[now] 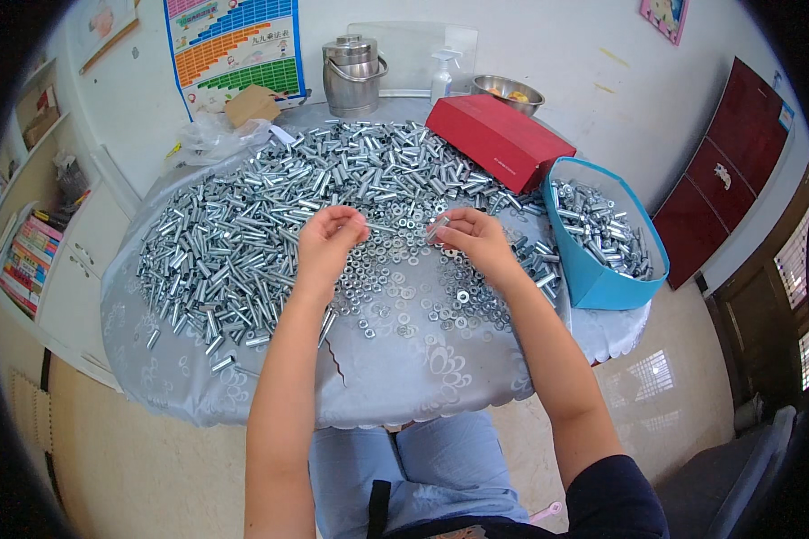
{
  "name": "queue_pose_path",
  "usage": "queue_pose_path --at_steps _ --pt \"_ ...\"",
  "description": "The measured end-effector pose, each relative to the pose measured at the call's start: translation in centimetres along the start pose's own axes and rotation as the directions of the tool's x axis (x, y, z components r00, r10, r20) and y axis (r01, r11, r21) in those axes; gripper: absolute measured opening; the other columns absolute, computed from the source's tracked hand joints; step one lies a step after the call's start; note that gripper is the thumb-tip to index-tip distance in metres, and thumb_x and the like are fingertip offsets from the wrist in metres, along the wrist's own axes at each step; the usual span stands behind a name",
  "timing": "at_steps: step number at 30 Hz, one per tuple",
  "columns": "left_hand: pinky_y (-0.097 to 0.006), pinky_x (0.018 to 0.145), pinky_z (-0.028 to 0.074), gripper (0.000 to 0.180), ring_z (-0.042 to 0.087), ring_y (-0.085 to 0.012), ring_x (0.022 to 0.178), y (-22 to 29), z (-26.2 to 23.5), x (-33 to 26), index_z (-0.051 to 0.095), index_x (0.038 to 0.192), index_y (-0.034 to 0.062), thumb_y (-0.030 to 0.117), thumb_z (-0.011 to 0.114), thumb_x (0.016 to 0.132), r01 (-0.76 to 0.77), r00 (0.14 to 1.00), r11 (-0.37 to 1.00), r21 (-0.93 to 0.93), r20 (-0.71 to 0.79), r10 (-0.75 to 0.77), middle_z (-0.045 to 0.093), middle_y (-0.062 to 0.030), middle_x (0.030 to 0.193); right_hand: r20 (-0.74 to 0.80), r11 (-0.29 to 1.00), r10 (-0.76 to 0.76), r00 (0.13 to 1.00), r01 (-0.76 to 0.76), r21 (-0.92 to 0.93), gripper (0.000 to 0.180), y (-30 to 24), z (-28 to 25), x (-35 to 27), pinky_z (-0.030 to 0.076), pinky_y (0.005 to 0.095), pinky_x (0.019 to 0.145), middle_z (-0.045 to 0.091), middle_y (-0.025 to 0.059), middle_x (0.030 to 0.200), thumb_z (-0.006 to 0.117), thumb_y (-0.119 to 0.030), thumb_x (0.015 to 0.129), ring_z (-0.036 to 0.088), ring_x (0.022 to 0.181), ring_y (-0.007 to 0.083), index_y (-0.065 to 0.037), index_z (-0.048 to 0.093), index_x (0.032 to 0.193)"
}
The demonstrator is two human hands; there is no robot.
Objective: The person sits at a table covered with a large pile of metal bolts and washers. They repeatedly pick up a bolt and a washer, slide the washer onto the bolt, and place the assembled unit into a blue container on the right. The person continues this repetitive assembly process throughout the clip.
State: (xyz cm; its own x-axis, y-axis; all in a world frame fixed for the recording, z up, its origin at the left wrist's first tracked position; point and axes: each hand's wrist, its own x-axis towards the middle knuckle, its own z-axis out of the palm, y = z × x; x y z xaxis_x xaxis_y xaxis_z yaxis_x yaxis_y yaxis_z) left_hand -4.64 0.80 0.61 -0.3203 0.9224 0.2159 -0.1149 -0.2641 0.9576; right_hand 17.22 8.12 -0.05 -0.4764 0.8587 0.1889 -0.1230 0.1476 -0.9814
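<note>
Pinched in the fingertips of my left hand (328, 247) is a thin silver bolt (379, 228), pointing right. My right hand (478, 241) is closed on a short silver metal sleeve (438, 225), held a little apart from the bolt. Both hands are raised over the middle of the table. Beneath and between them lie loose nuts and washers (403, 318). A large heap of metal sleeves (234, 242) spreads across the left and far side of the table.
A red box (499, 135) lies at the back right, beside a blue bin (602, 287) filled with assembled metal anchors. Farther back stand a metal pot (351, 85), a spray bottle (441, 79) and a steel bowl (523, 101). A plastic bag (211, 139) lies at the far left.
</note>
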Motion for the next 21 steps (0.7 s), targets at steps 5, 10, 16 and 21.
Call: queue_pose_path --at_steps 5,10,16,21 --pt "-0.025 0.073 0.049 0.017 0.058 -0.0127 0.077 0.2 1.4 -0.7 0.054 0.094 0.0016 0.012 0.061 0.082 0.077 0.987 0.996 -0.034 0.143 -0.071 0.059 -0.0050 0.084 0.024 0.992 0.028 0.999 -0.031 0.123 0.027 -0.3 0.9 -0.3 0.050 0.0284 0.073 0.061 0.0134 0.094 0.059 -0.007 0.081 0.061 0.086 0.0201 0.002 0.048 0.103" --pt "-0.025 0.073 0.048 0.017 0.058 -0.0120 0.077 0.2 1.6 -1.0 0.053 0.094 0.0013 0.012 0.060 0.083 0.068 0.987 0.996 -0.057 0.147 -0.059 0.059 -0.0046 0.085 0.051 0.970 0.072 0.996 -0.082 0.230 0.026 -0.7 1.2 -0.5 0.050 0.0297 0.074 0.060 0.0140 0.097 0.059 -0.007 0.081 0.061 0.089 0.0240 0.001 0.047 0.103" --pt "-0.026 0.076 0.048 0.016 0.057 -0.0127 0.079 0.0 1.5 -0.8 0.053 0.095 0.0008 0.010 0.059 0.083 0.094 0.991 0.989 -0.114 0.109 -0.082 0.058 -0.0056 0.087 0.093 0.950 0.087 0.992 -0.110 0.291 0.026 -1.2 1.5 -0.8 0.051 0.0316 0.075 0.059 0.0160 0.100 0.058 -0.007 0.082 0.061 0.090 0.0264 0.000 0.045 0.103" --pt "-0.027 0.079 0.048 0.017 0.057 -0.0131 0.081 -0.2 1.5 -0.7 0.053 0.096 0.0014 0.010 0.059 0.083 0.122 0.987 0.971 -0.204 0.129 -0.097 0.058 -0.0058 0.089 0.122 0.952 0.120 0.985 -0.149 0.268 0.025 -1.6 1.8 -1.1 0.051 0.0317 0.076 0.059 0.0172 0.102 0.058 -0.009 0.083 0.062 0.089 0.0263 -0.001 0.044 0.102"
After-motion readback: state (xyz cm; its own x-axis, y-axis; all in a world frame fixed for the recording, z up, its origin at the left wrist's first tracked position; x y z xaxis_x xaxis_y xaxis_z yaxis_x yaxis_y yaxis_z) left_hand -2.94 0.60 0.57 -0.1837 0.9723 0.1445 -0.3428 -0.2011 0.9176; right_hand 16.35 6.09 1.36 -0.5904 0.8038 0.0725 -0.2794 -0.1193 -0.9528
